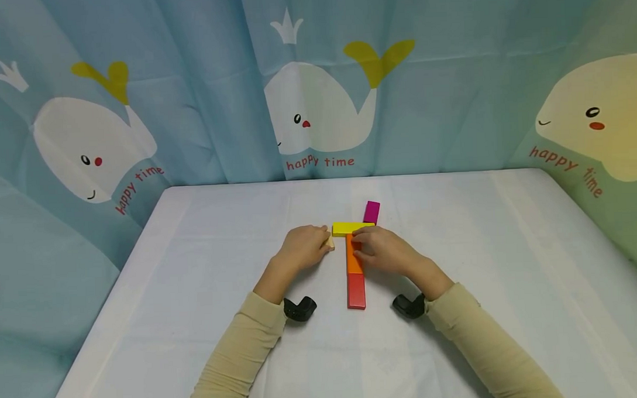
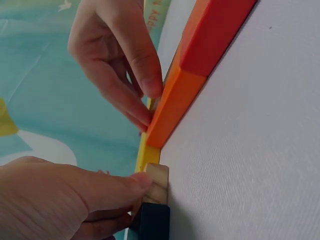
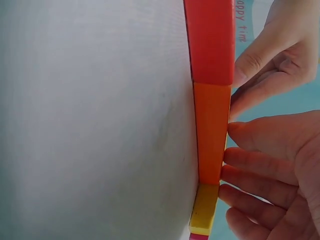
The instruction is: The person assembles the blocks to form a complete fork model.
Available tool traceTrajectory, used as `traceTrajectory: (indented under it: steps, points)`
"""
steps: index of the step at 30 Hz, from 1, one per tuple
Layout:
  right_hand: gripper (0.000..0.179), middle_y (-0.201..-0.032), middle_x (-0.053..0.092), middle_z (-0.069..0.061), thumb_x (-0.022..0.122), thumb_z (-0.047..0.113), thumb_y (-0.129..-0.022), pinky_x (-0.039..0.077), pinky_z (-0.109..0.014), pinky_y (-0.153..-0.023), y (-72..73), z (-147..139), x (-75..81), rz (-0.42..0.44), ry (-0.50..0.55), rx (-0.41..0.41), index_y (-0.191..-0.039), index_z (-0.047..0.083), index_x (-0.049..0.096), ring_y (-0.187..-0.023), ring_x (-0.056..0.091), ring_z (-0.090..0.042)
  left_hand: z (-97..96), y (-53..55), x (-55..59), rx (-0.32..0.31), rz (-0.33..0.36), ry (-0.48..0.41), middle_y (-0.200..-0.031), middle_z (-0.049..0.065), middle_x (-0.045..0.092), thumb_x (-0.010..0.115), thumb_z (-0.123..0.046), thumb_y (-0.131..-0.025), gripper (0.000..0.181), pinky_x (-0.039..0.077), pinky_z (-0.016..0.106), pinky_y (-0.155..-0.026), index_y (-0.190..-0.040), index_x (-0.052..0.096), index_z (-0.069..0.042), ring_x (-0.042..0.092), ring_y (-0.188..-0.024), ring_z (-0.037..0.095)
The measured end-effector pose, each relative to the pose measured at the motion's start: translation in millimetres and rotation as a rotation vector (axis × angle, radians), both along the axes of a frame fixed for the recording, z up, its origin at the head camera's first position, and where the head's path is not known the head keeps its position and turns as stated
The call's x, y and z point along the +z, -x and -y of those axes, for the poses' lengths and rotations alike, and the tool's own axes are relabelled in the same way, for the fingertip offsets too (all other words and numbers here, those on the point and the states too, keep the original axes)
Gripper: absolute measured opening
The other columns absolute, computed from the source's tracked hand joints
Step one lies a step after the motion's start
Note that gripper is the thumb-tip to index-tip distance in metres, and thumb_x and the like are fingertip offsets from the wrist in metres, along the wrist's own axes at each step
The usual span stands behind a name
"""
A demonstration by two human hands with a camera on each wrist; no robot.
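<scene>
My left hand [image 1: 305, 246] pinches a pale wooden block [image 2: 158, 182] just left of the yellow block [image 1: 346, 228]. A dark blue block-like piece [image 2: 155, 220] shows below the wooden block in the left wrist view. My right hand [image 1: 386, 252] rests its fairly straight fingers on the orange block [image 1: 354, 262], near the yellow one. The orange block joins the red block [image 1: 355, 291] end to end, forming a stem toward me. The yellow block lies across the far end of the orange block. A magenta block [image 1: 371, 212] slants away from the yellow block's right end.
A white cloth-covered table [image 1: 219, 226] lies beneath everything. Behind it hangs a blue-green curtain [image 1: 215, 109] printed with whales. A black wrist camera piece [image 1: 300, 309] sticks out by the left wrist, another black piece [image 1: 409, 306] by the right.
</scene>
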State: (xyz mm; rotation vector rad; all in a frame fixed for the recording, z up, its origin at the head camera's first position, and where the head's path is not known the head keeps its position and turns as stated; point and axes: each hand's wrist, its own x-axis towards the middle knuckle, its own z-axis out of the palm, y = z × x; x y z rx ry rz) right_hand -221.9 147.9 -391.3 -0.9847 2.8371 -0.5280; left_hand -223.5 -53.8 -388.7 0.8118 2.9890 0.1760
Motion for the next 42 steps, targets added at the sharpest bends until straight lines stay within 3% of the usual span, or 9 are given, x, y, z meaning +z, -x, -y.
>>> traceTrajectory:
  steps: [5, 12, 16, 20, 25, 29, 33, 37, 42]
  points:
    - [0.032, -0.113, 0.061, -0.016, 0.067, 0.017, -0.084, 0.043, -0.043, -0.091, 0.1, 0, -1.2, -0.008, 0.004, 0.007, -0.109, -0.003, 0.065, -0.107, 0.055, -0.03, 2.8, 2.7, -1.3, 0.03, 0.013, 0.001, -0.123, 0.008, 0.058, 0.057, -0.033, -0.091, 0.046, 0.045, 0.034, -0.088, -0.126, 0.055, -0.004, 0.057, -0.105, 0.022]
    - [0.031, -0.111, 0.062, -0.015, 0.068, 0.016, -0.082, 0.044, -0.042, -0.09, -0.1, -1, -1.6, -0.032, 0.01, 0.025, -0.107, -0.003, 0.066, -0.104, 0.056, -0.03, 3.7, 7.8, -2.3, 0.031, -0.006, 0.006, -0.104, 0.008, 0.064, 0.058, -0.031, -0.091, 0.03, 0.048, 0.032, -0.076, -0.107, 0.063, -0.006, 0.06, -0.086, 0.02]
    - [0.031, -0.111, 0.062, -0.016, 0.068, 0.016, -0.082, 0.045, -0.042, -0.089, -0.6, -1, -0.7, -0.041, 0.008, 0.033, -0.107, -0.003, 0.066, -0.103, 0.056, -0.03, 3.4, 10.8, -2.0, 0.035, -0.001, 0.022, -0.121, 0.008, 0.058, 0.056, -0.032, -0.091, 0.036, 0.046, 0.034, -0.085, -0.117, 0.061, -0.006, 0.059, -0.1, 0.021]
    - [0.031, -0.111, 0.062, -0.016, 0.068, 0.016, -0.082, 0.044, -0.043, -0.089, -0.5, -2, -0.4, -0.048, 0.01, 0.033, -0.107, -0.003, 0.066, -0.103, 0.056, -0.03, 4.4, 13.4, -1.2, 0.031, 0.013, 0.004, -0.125, 0.009, 0.056, 0.056, -0.032, -0.092, 0.041, 0.045, 0.035, -0.088, -0.122, 0.059, -0.005, 0.057, -0.106, 0.023]
    - [0.031, -0.111, 0.062, -0.015, 0.068, 0.016, -0.083, 0.044, -0.042, -0.09, -0.3, -2, -0.8, -0.046, 0.002, 0.035, -0.107, -0.002, 0.066, -0.104, 0.055, -0.03, 7.0, 18.2, -0.7, 0.023, 0.035, -0.016, -0.127, 0.008, 0.054, 0.057, -0.03, -0.091, 0.035, 0.046, 0.036, -0.087, -0.118, 0.062, -0.007, 0.056, -0.107, 0.024]
    - [0.032, -0.111, 0.061, -0.015, 0.068, 0.017, -0.083, 0.044, -0.042, -0.09, -0.4, -1, -1.3, -0.049, -0.002, 0.037, -0.108, -0.003, 0.066, -0.104, 0.055, -0.03, 9.7, 21.3, -0.5, 0.012, 0.057, -0.027, -0.129, 0.007, 0.053, 0.057, -0.029, -0.092, 0.024, 0.046, 0.035, -0.085, -0.103, 0.067, -0.011, 0.056, -0.106, 0.024]
    - [0.032, -0.111, 0.061, -0.016, 0.068, 0.017, -0.083, 0.044, -0.042, -0.09, -0.7, -1, -0.8, -0.054, 0.002, 0.034, -0.108, -0.003, 0.066, -0.104, 0.055, -0.029, 12.9, 24.0, 1.0, -0.005, 0.062, -0.039, -0.125, 0.005, 0.056, 0.055, -0.028, -0.093, 0.019, 0.046, 0.031, -0.074, -0.093, 0.067, -0.014, 0.059, -0.091, 0.021]
    - [0.031, -0.111, 0.062, -0.016, 0.068, 0.016, -0.082, 0.044, -0.043, -0.089, -0.9, -1, -0.8, -0.062, 0.009, 0.036, -0.107, -0.003, 0.066, -0.103, 0.056, -0.03, 14.6, 26.9, 2.7, -0.017, 0.07, -0.05, -0.123, 0.005, 0.058, 0.054, -0.024, -0.093, 0.019, 0.04, 0.028, -0.064, -0.097, 0.069, -0.013, 0.052, -0.074, 0.017]
    - [0.031, -0.11, 0.062, -0.016, 0.068, 0.015, -0.082, 0.044, -0.043, -0.089, -0.5, -1, -2.4, -0.069, 0.007, 0.039, -0.107, -0.003, 0.066, -0.103, 0.056, -0.03, 14.8, 29.9, 1.9, -0.016, 0.084, -0.045, -0.127, 0.003, 0.055, 0.054, -0.024, -0.093, 0.019, 0.038, 0.027, -0.065, -0.102, 0.069, -0.015, 0.05, -0.074, 0.016]
